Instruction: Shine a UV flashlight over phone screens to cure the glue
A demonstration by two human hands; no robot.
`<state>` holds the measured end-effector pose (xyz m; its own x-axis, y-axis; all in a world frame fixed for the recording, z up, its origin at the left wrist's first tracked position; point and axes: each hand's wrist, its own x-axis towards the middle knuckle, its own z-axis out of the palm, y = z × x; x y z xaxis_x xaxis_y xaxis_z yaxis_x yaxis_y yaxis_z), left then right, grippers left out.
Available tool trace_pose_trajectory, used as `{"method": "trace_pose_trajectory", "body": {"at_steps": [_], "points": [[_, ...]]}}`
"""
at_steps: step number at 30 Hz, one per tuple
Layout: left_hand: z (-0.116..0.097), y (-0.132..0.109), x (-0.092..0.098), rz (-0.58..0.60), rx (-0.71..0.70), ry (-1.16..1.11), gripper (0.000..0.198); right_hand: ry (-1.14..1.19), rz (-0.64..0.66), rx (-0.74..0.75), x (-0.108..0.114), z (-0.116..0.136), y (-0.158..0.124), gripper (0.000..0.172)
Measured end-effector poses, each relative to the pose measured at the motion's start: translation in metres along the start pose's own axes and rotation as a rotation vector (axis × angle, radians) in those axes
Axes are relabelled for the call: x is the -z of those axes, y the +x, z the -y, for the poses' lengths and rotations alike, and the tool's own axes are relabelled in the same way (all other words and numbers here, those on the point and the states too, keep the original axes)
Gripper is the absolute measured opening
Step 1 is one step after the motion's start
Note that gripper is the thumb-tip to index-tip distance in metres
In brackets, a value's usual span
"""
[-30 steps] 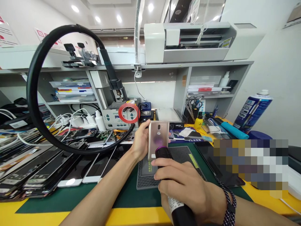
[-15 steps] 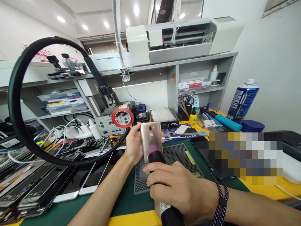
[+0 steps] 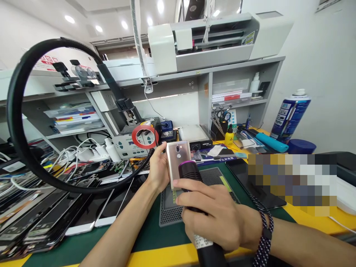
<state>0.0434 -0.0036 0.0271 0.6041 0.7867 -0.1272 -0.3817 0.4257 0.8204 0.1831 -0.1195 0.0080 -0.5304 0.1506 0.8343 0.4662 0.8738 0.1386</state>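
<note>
Over the grey mat (image 3: 168, 218), left hand (image 3: 157, 168) grips the gold phone (image 3: 172, 163), right hand (image 3: 213, 213) clutches the black torch (image 3: 191, 171); its head's further up the phone's back than 0.5 s ago, so likely lighting another patch

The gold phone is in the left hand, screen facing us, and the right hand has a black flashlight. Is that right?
Not quite: the head view shows the gold phone with its back facing us, not its screen. It is in the left hand, and the right hand has a black flashlight.
</note>
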Motion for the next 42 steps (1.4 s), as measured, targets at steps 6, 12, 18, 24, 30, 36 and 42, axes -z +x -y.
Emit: {"method": "trace_pose_trajectory", "body": {"at_steps": [6, 12, 18, 24, 30, 36, 42], "points": [[0.0002, -0.0002, 0.0007, 0.003, -0.013, 0.005, 0.066, -0.026, -0.028, 0.028, 0.0016, -0.0014, 0.0028, 0.019], [0.0000, 0.0001, 0.0010, 0.018, -0.023, 0.001, 0.065, -0.038, 0.008, 0.020, 0.0023, 0.0000, 0.0038, 0.024], [0.0014, 0.0015, 0.0013, 0.045, -0.040, 0.000, 0.067, -0.013, 0.140, -0.035, 0.0009, 0.0018, -0.0008, 0.029], [0.0008, -0.0007, 0.0005, 0.044, -0.022, 0.000, 0.067, -0.055, 0.041, 0.014, 0.0021, -0.0004, 0.0012, 0.026], [0.0000, -0.0012, 0.0007, 0.050, -0.019, 0.010, 0.068, -0.050, -0.007, 0.029, 0.0025, -0.0024, 0.0055, 0.023], [0.0012, 0.0012, 0.0031, 0.062, -0.023, 0.006, 0.067, -0.053, -0.026, 0.038, 0.0031, -0.0015, 0.0050, 0.022], [0.0034, 0.0018, 0.0065, 0.119, -0.052, -0.031, 0.066, -0.043, 0.007, 0.051, 0.0036, -0.0001, 0.0051, 0.032]]}}
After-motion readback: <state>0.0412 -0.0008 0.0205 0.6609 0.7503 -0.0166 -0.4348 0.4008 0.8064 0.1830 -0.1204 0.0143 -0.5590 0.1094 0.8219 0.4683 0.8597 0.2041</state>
